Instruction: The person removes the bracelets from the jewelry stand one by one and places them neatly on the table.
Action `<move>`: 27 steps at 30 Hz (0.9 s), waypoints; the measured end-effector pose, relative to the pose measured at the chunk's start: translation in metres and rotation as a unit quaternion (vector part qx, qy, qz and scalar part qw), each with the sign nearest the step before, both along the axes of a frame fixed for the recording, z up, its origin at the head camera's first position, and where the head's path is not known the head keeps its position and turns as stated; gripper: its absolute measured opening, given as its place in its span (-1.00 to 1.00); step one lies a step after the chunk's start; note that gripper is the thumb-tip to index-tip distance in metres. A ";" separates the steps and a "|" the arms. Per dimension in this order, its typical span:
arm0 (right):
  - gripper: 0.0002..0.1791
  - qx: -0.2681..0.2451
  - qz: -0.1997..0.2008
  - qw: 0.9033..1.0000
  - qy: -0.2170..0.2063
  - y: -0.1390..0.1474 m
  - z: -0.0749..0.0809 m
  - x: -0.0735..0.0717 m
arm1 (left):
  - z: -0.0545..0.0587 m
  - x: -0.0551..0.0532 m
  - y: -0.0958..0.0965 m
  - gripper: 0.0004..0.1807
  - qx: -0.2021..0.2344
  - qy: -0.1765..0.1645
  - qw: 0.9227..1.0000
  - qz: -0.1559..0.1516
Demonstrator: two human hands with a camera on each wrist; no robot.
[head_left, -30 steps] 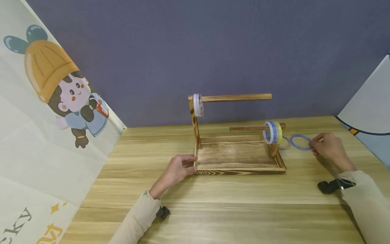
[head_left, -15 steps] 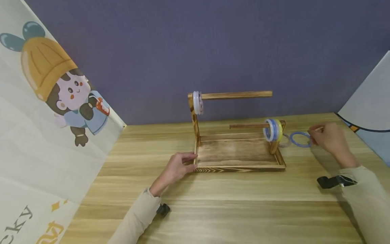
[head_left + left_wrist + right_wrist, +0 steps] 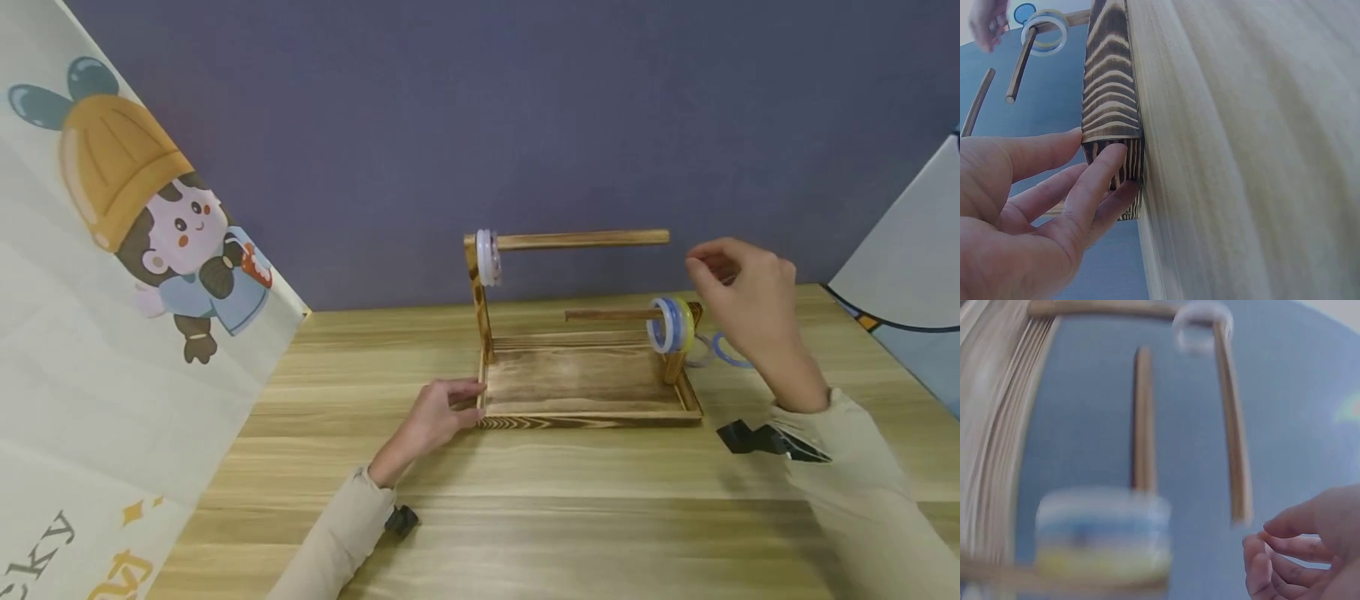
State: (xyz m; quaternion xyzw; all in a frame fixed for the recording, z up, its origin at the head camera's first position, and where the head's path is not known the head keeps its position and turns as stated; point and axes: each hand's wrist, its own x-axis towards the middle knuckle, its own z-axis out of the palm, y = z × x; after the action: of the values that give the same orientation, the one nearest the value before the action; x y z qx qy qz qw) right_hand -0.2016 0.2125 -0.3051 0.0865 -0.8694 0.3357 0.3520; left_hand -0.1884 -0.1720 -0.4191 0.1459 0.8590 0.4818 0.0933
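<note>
A wooden bangle rack has a tray base and two horizontal bars. My left hand holds the tray's left front corner, with fingertips against the end face and the thumb near the upper edge. Raised off the table, my right hand is just right of the upper bar's free end. Its thumb and fingers bend loosely towards each other, with nothing visible between them. White and mottled bangles hang at the upper bar's left end. White, blue and yellow bangles, blurred in the right wrist view, hang on the lower bar.
On the table right of the rack lie a pale bangle and a blue bangle, partly hidden by the right hand. A dark blue panel stands behind the wood-grain table. A cartoon-printed sheet borders the left side.
My right hand has let go of the blue bangle, which stays on the table, and has risen leftward to the upper bar's end. The left hand keeps its place on the tray.
</note>
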 end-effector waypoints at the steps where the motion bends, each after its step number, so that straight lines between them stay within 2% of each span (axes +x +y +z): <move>1: -0.78 0.003 0.009 1.000 0.011 -0.009 0.003 0.001 | 0.000 0.000 0.000 -0.56 -0.001 0.001 1.000 0.001; 3: -0.80 0.005 0.032 0.999 0.022 -0.028 0.005 0.001 | -0.002 0.000 0.000 -0.55 -0.004 -0.001 1.000 0.001; 6: -0.81 0.005 0.067 0.998 0.014 -0.053 0.004 -0.001 | -0.004 0.000 -0.001 -0.55 -0.008 0.002 1.000 -0.005; 13: -0.78 -0.011 0.141 0.990 -0.006 -0.103 0.003 -0.015 | -0.003 0.000 0.000 -0.56 -0.001 0.015 1.000 -0.003; 23: -0.75 -0.051 0.191 0.980 -0.026 -0.155 0.000 -0.024 | -0.003 0.002 -0.004 -0.58 -0.009 0.017 1.000 -0.006; 27: -0.72 -0.065 0.198 0.977 -0.035 -0.169 -0.004 -0.027 | -0.004 0.002 -0.005 -0.58 -0.010 0.024 1.000 -0.013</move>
State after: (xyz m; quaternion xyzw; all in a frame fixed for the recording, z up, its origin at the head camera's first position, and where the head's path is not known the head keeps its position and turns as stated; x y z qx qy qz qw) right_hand -0.2282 0.0432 -0.3088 0.2218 -0.8232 0.4576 0.2527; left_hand -0.1865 -0.1773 -0.4230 0.1677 0.8640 0.4679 0.0807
